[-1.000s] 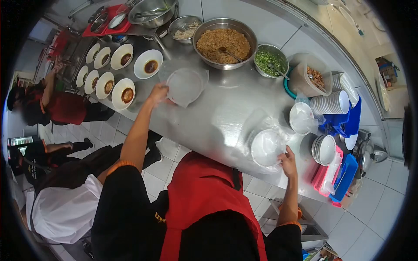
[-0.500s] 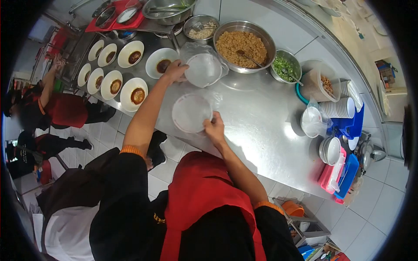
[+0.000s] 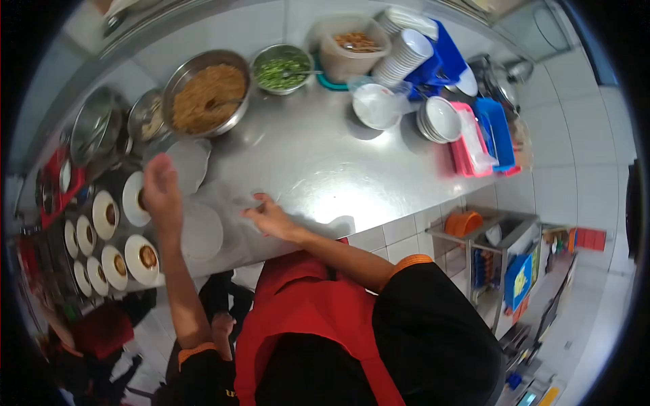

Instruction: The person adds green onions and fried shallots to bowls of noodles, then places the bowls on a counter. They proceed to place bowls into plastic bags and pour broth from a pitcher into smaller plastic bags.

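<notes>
My left hand [image 3: 162,184] is smeared by motion. It hovers in front of a bowl with clear plastic over it [image 3: 192,164], and its fingers cannot be made out well. To its right, my right hand [image 3: 272,218] is held over the steel table with thumb and fingers apart and nothing seen in its grasp. Between my hands, near the front edge, stands a second plastic-covered bowl [image 3: 201,232]. Left of my left hand are several white bowls with dark sauce, the closest being one bowl [image 3: 150,271] by the edge.
Along the back of the steel table [image 3: 305,145] stand a basin of minced food [image 3: 196,111], a bowl of chopped greens [image 3: 276,76] and a tub [image 3: 335,64]. Stacked white bowls [image 3: 443,120] and pink and blue trays [image 3: 496,128] are at right. Another person [image 3: 101,331] stands lower left.
The view has swung to the right. My left hand has come off the plastic-covered bowl's rim, and my right hand has let go of the nearer bowl and moved away to the right.
</notes>
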{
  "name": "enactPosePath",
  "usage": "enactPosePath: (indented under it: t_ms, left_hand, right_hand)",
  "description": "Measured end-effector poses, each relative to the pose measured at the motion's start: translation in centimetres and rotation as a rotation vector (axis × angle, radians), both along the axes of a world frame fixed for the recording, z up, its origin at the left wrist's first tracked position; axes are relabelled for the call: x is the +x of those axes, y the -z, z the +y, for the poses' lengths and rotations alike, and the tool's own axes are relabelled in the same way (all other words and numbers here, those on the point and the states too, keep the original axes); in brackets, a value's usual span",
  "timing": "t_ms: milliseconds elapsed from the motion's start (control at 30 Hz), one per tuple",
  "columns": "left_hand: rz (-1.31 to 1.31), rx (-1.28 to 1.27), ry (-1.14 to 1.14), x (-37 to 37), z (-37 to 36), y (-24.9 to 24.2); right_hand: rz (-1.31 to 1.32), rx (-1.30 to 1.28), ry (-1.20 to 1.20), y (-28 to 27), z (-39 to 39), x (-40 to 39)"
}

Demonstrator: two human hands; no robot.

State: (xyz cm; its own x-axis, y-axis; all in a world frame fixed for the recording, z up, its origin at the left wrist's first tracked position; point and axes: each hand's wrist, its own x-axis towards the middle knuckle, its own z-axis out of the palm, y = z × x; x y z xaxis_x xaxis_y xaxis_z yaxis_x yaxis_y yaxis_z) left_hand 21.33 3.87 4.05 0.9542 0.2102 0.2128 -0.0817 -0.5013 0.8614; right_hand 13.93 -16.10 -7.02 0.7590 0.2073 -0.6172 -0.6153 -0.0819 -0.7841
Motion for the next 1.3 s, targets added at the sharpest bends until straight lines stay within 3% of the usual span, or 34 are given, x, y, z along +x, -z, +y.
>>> enactPosePath:
  t_ms: [133,233,333,400,433,500,600,700,767,800,900,967,1033,1100,1167,1200,1267,1300]
  left_hand:
    - [0.364,-0.396,0.468,1.9,-12.3,1.9]
    - [0.717,-0.629,0.547,5.1,-22.0,4.9]
    - [0.869,-0.606,0.447,9.6,-30.3,7.1]
    - [0.917,-0.599,0.389,12.2,-34.0,7.7]
    - [0.950,-0.569,0.380,13.5,-35.4,8.5]
    - [0.981,-0.535,0.346,14.4,-37.2,9.9]
    - [0.915,-0.417,0.301,15.0,-38.5,10.6]
    - [0.876,-0.389,0.381,14.2,-38.9,9.7]
    - [0.812,-0.397,0.368,14.1,-38.6,11.0]
    - [0.752,-0.382,0.376,13.8,-37.9,11.6]
    - [0.764,-0.416,0.306,11.5,-35.7,8.3]
    - [0.706,-0.460,0.255,9.7,-32.8,9.5]
    - [0.637,-0.478,0.167,7.9,-28.2,10.4]
    - [0.594,-0.366,0.109,6.0,-23.7,10.6]
    - [0.674,-0.412,-0.013,4.9,-19.8,9.6]
    - [0.680,-0.419,-0.035,4.5,-17.9,9.6]
    - [0.705,-0.333,-0.063,4.1,-14.2,9.8]
    - [0.724,-0.242,-0.064,4.2,-12.8,9.9]
  right_hand:
    - [-0.088,0.033,0.474,0.2,-13.1,1.3]
    - [-0.213,-0.162,0.726,-1.1,-22.6,2.8]
    - [-0.393,-0.345,0.725,-0.8,-30.1,6.4]
    - [-0.533,-0.608,0.689,1.8,-34.0,9.9]
    - [-0.531,-0.586,0.686,0.3,-34.4,11.0]
    - [-0.127,-0.298,0.711,-2.5,-35.4,13.2]
    - [-0.207,-0.406,0.620,-1.2,-37.3,16.1]
    - [-0.190,-0.459,0.594,-1.6,-37.6,17.6]
    - [-0.296,-0.615,0.367,-2.0,-37.1,17.8]
    - [-0.447,-0.559,0.368,-1.4,-36.8,17.2]
    - [-0.554,-0.446,0.207,-2.0,-35.6,15.1]
    - [-0.817,-0.427,0.080,-1.9,-34.2,13.4]
    - [-0.849,-0.273,0.036,-2.3,-32.0,12.5]
    - [-0.681,-0.134,-0.080,-4.0,-29.3,12.4]
    - [-0.609,-0.099,-0.392,-1.9,-26.9,13.5]
    - [-0.620,-0.070,-0.429,-3.1,-24.6,13.7]
    - [-0.057,0.119,-0.286,-6.9,-19.6,13.9]
    - [-0.066,0.142,-0.334,-6.0,-17.5,13.9]
